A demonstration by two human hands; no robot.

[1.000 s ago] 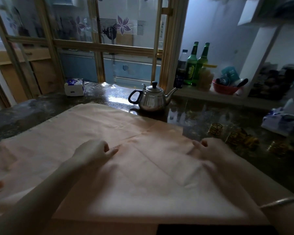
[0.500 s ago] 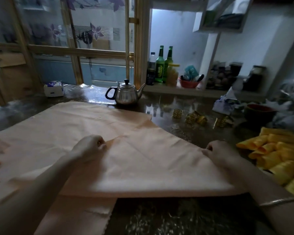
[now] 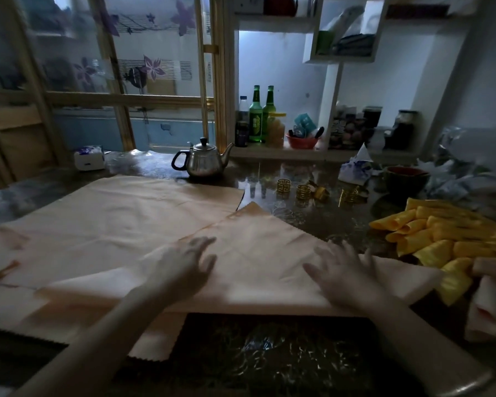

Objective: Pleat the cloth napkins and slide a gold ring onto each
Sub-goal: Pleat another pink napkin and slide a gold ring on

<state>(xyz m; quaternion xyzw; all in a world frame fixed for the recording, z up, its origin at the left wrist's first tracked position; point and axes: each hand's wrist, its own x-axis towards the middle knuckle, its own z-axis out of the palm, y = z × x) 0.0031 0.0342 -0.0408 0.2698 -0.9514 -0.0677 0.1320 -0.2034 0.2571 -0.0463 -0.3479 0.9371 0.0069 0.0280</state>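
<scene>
Left hand (image 3: 185, 265) and right hand (image 3: 345, 272) lay flat, fingers spread, pressing peach napkin (image 3: 258, 247); both blurred in head view. Napkin sat near front edge of counter (image 3: 269, 353), overlapping second cloth (image 3: 112, 219). Gold rings (image 3: 302, 191) stood toward far edge, right of teapot (image 3: 205, 163). Yellow napkins (image 3: 441, 239) piled at right edge.

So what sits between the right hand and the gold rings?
Head view: just the peach napkin under the right hand, then bare dark countertop up to the gold rings.
</scene>
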